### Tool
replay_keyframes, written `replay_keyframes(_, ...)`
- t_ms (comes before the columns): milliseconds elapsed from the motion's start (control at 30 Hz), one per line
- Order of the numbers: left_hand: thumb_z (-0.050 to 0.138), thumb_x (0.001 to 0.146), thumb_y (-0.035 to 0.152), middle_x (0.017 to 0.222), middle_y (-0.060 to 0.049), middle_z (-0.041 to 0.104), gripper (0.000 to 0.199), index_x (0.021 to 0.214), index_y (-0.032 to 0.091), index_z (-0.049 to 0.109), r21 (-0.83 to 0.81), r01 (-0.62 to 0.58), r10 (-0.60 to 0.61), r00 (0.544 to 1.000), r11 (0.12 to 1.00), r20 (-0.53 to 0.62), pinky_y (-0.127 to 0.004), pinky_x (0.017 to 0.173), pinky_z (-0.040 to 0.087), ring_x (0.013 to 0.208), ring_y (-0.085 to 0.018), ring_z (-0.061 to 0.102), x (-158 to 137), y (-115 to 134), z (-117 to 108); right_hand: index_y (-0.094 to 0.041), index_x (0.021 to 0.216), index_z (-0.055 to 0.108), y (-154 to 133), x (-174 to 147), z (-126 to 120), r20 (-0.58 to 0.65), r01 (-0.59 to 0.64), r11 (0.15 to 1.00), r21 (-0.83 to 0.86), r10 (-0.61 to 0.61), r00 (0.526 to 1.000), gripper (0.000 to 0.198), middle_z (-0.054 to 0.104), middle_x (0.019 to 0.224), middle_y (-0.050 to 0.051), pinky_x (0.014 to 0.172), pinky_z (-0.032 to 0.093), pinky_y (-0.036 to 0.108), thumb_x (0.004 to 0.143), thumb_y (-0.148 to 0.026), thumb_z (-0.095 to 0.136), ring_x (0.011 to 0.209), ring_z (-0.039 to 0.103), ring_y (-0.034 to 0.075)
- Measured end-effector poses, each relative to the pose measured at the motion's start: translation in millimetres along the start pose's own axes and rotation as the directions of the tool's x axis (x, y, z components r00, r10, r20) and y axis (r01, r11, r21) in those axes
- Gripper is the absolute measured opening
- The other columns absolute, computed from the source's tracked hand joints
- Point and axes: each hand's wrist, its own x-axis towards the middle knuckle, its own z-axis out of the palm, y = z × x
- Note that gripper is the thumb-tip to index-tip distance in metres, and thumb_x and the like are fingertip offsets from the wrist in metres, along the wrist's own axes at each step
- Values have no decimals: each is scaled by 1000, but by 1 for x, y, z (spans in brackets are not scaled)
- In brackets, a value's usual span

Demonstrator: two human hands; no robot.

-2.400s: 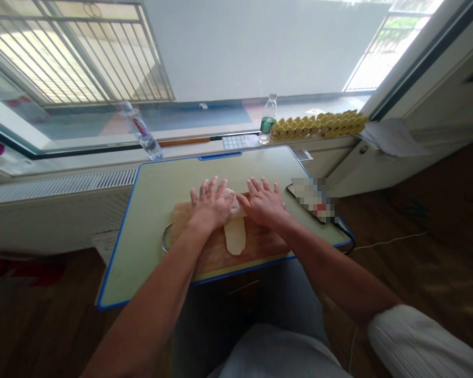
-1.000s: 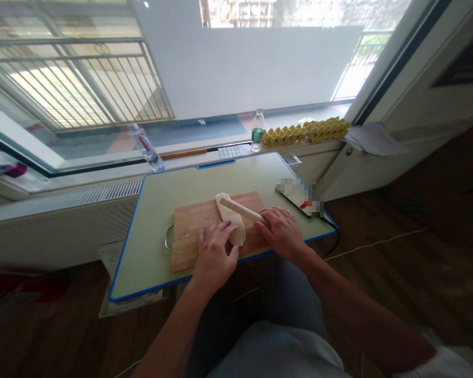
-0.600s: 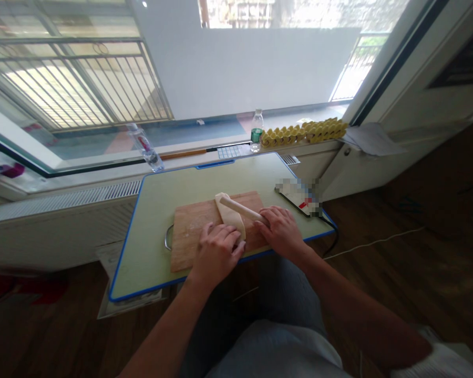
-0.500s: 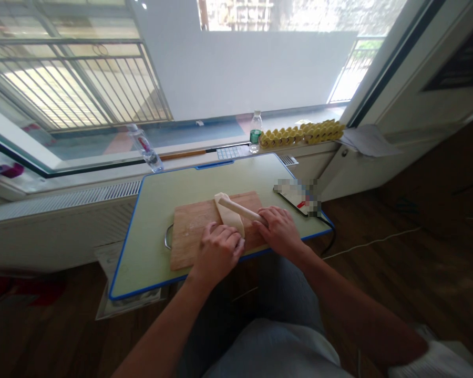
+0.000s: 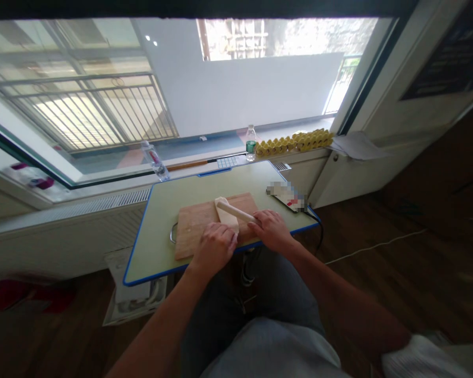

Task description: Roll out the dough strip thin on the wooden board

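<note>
A flat, pale sheet of dough (image 5: pixel 226 216) lies across a wooden cutting board (image 5: pixel 193 223) on a small table. My right hand (image 5: pixel 273 229) is wrapped round the near end of a thin wooden rolling pin (image 5: pixel 237 211), whose far end rests over the dough's upper part. With fingers curled, my left hand (image 5: pixel 216 242) grips the dough's near edge at the front of the board. The fingertips of that hand are partly hidden.
The pale table (image 5: pixel 153 226) has a blue rim. A phone-like device (image 5: pixel 287 196) with a black cable lies at its right. Along the windowsill stand two plastic bottles (image 5: pixel 251 144) (image 5: pixel 155 161) and yellow egg trays (image 5: pixel 295 143). A radiator (image 5: pixel 74 210) runs behind.
The camera view has tilted up, showing more of the window's top. Both hands keep their holds, and the pin and dough have hardly moved on the board.
</note>
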Motion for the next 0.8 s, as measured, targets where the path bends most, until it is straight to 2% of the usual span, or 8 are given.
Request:
replay_keyframes(167, 57, 102, 20, 100, -7, 80, 17, 97, 20, 73, -46, -46, 42, 996, 998, -77, -45, 98, 53, 97, -23, 71, -31, 5, 2, -21, 116, 74, 0, -1, -4, 28, 87, 996, -4, -87, 996, 24, 75, 127, 9, 113, 37, 42, 105, -40, 66, 127, 60, 26)
replay_keyframes(333, 61, 102, 24, 100, -4, 80, 14, 95, 24, 74, -144, -11, -5, 994, 989, -109, -44, 101, 52, 99, -22, 71, -50, 8, 3, -25, 115, 75, -11, 6, -9, 75, 163, 985, -49, -159, 984, 20, 75, 132, 7, 116, 34, 47, 103, -40, 69, 132, 57, 28)
replay_keyframes(433, 62, 102, 32, 107, -5, 80, 14, 103, 25, 74, -229, 98, -146, 968, 968, -204, -44, 106, 52, 109, -23, 70, -40, -3, 2, -27, 117, 76, -17, 14, -12, 87, 175, 982, -71, -168, 982, 21, 74, 132, 6, 117, 33, 50, 103, -41, 69, 133, 57, 28)
replay_keyframes(533, 54, 104, 38, 122, -9, 78, 27, 115, 23, 74, -237, 296, -352, 902, 926, -249, -46, 112, 50, 119, -27, 66, -11, -26, 5, -29, 120, 75, -15, 20, -13, 91, 181, 980, -87, -173, 981, 22, 75, 132, 6, 116, 35, 49, 103, -41, 70, 133, 57, 28)
replay_keyframes(667, 45, 106, 41, 148, -13, 68, 43, 133, 21, 71, -122, 522, -534, 841, 844, -92, -54, 124, 40, 140, -32, 57, 27, -52, 17, -31, 125, 75, -6, 21, -13, 71, 185, 977, -103, -178, 981, 26, 73, 137, 5, 112, 38, 45, 103, -43, 69, 133, 57, 27)
replay_keyframes(800, 34, 109, 40, 161, -13, 59, 51, 144, 23, 66, -39, 564, -563, 826, 825, 34, -67, 129, 28, 152, -34, 48, 36, -54, 26, -35, 126, 76, -5, 20, -9, 20, 169, 974, -150, -168, 986, 30, 74, 139, 3, 114, 36, 48, 108, -52, 58, 135, 57, 28)
